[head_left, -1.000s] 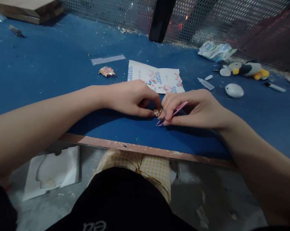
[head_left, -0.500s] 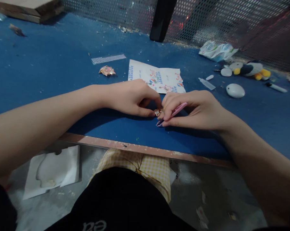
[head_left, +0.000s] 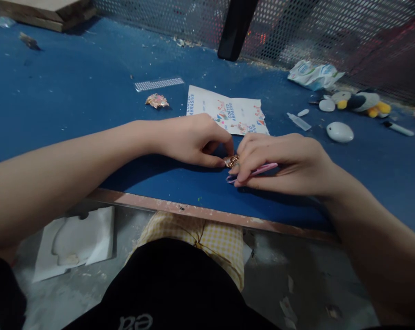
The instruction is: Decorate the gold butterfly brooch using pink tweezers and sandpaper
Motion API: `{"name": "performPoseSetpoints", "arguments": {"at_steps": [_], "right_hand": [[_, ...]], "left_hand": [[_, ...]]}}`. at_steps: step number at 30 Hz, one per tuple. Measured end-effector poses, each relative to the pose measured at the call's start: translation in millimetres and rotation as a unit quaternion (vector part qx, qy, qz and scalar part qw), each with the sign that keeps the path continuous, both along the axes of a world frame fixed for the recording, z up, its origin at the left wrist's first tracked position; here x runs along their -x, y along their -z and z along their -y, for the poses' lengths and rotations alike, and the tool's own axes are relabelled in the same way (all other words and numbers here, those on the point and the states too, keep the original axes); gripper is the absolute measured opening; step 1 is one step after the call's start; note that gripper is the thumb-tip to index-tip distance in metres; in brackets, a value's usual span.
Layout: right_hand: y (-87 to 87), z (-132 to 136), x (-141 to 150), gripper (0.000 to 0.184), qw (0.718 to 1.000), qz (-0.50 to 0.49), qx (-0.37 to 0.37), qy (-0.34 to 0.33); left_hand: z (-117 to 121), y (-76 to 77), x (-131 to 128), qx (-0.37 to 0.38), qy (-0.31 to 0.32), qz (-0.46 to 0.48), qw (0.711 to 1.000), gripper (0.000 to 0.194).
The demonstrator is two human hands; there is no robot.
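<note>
Between our two hands, near the front edge of the blue worktop, lies the small gold ornament. Our left hand grasps its left side between thumb and finger; our right hand grips pink tweezers, its fingertips close against the ornament's right side. The tweezers' tips point left, just in front of the ornament.

Just beyond our hands we see a torn white sheet, where we can read "COATED ABRASIVE" in blue, at its left edge and again near the middle; a cut-off "IVE" shows at its lower right, and smaller print is too blurred to read. Left of the sheet sit a second gold ornament and a strip of small dots. To the right we have a small clear tube, a white rounded object, a plush toy and a crumpled packet with illegible print.

A narrow band of blue surface separates our hands from the worn front edge; a wider stretch, flecked with scraps, runs leftward beyond our left forearm. Our black shirt shows the letters "ea".
</note>
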State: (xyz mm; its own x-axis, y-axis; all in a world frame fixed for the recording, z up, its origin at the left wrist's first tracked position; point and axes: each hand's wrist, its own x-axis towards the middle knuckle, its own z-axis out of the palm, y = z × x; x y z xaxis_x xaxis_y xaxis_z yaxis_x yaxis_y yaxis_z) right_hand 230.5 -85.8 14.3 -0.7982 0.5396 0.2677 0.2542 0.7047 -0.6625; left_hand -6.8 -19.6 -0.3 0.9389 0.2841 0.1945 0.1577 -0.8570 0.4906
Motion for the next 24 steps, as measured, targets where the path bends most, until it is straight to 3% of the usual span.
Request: {"name": "performPoseSetpoints", "arguments": {"at_steps": [24], "right_hand": [[-1.0, -0.2, 2.1, 0.012, 0.999, -0.016, -0.037, -0.015]], "left_hand": [[-0.7, 0.5, 0.1, 0.001, 0.003, 0.004, 1.000, 0.020]]}}
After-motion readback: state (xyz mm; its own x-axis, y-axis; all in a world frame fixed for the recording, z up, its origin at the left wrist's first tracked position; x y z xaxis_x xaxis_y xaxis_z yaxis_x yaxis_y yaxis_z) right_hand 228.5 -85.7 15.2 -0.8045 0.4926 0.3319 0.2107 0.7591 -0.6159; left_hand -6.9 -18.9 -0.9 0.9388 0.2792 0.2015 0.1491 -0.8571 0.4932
